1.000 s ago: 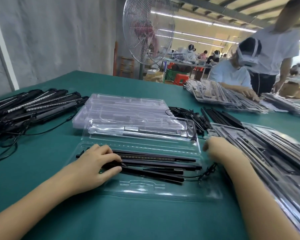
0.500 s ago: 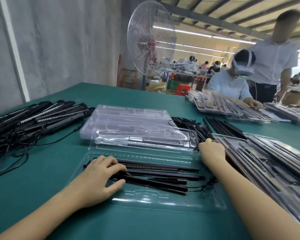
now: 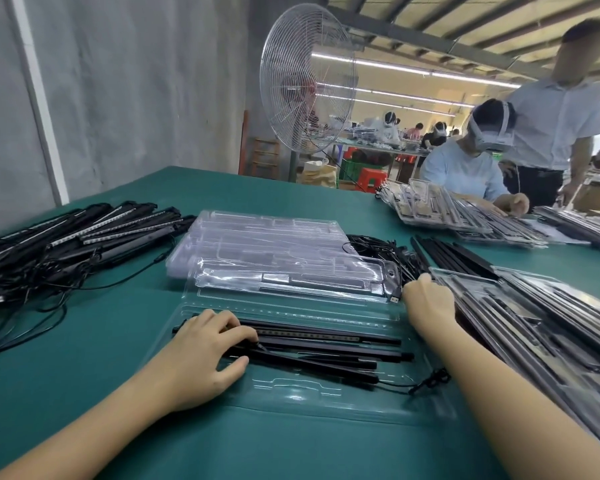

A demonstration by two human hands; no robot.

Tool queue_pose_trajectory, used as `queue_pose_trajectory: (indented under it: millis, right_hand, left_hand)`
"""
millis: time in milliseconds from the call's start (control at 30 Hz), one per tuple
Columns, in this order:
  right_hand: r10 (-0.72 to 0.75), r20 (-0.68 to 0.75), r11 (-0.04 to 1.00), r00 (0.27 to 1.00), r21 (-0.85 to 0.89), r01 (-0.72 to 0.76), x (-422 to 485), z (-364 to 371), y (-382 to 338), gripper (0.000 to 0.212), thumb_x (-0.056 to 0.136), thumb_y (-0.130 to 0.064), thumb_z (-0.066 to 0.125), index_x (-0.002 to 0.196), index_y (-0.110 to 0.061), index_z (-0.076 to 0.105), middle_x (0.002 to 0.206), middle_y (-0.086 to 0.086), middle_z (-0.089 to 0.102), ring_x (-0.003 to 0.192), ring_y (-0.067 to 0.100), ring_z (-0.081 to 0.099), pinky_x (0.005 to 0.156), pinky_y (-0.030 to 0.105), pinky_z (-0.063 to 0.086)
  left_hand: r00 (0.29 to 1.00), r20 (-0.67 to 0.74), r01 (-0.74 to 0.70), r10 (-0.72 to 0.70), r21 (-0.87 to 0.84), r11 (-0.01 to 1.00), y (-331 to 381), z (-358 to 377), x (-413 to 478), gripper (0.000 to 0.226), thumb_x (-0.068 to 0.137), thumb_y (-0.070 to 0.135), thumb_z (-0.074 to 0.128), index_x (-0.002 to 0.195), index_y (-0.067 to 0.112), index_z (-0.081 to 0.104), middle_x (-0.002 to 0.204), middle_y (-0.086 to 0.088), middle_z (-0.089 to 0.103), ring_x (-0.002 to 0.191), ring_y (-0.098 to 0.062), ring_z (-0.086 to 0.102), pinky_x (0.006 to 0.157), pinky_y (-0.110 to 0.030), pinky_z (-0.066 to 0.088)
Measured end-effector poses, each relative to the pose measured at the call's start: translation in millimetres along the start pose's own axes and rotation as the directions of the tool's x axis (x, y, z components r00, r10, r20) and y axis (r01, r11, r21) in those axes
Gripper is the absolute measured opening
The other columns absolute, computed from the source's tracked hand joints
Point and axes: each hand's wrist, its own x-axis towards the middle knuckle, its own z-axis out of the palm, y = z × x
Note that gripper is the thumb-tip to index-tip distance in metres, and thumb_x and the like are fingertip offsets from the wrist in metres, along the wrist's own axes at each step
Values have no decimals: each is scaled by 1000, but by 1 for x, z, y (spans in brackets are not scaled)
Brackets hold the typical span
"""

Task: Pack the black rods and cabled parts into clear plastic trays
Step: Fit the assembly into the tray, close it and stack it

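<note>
An open clear plastic tray (image 3: 291, 396) lies in front of me on the green table. Several black rods (image 3: 326, 344) lie lengthwise in it, and a thin cable with a small plug (image 3: 430, 379) trails off their right end. My left hand (image 3: 208, 355) rests on the left ends of the rods, fingers laid over them and thumb against the nearest rod. My right hand (image 3: 426, 303) reaches past the tray's right end to the tangle of black cables (image 3: 388, 251). Its fingers are hidden behind the back of the hand.
A stack of empty clear trays (image 3: 264, 244) lies just behind the open one. A heap of cabled black bars (image 3: 66, 244) fills the left. Loose black rods (image 3: 458, 258) and packed trays (image 3: 534, 323) lie on the right. Beyond stand a fan (image 3: 307, 84) and two people (image 3: 465, 168).
My right hand has moved away from the tray's right end, farther back toward the cable tangle. My left hand has stayed on the rods.
</note>
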Motion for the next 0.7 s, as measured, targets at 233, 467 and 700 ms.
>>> queue_pose_trajectory:
  millis: [233, 467, 700]
  right_hand:
    - [324, 120, 527, 938, 801, -285, 29, -44, 25, 15, 91, -9, 48, 81, 1, 47, 83, 18, 53, 80, 34, 53, 69, 34, 39]
    - [359, 71, 149, 931, 980, -132, 39, -102, 49, 12, 88, -1, 54, 93, 2, 64, 70, 6, 56, 59, 16, 48, 51, 22, 41]
    - [553, -227, -47, 802, 952, 302, 23, -147, 41, 9, 99, -9, 40, 99, -9, 49, 87, -6, 60, 81, 6, 65, 75, 23, 54]
  left_hand:
    - [1000, -22, 12, -12, -5, 1000, 5, -1, 1, 40, 83, 53, 35, 120, 45, 51, 104, 24, 40, 100, 1, 34, 95, -19, 27]
    - [999, -50, -9, 7, -38, 999, 13, 5, 15, 32, 91, 43, 47, 121, 42, 55, 103, 21, 44, 99, 1, 36, 98, -24, 31]
    - [999, -44, 24, -24, -1, 1000, 22, 15, 35, 33, 91, 41, 47, 124, 42, 52, 107, 18, 44, 102, -2, 34, 99, -25, 27]
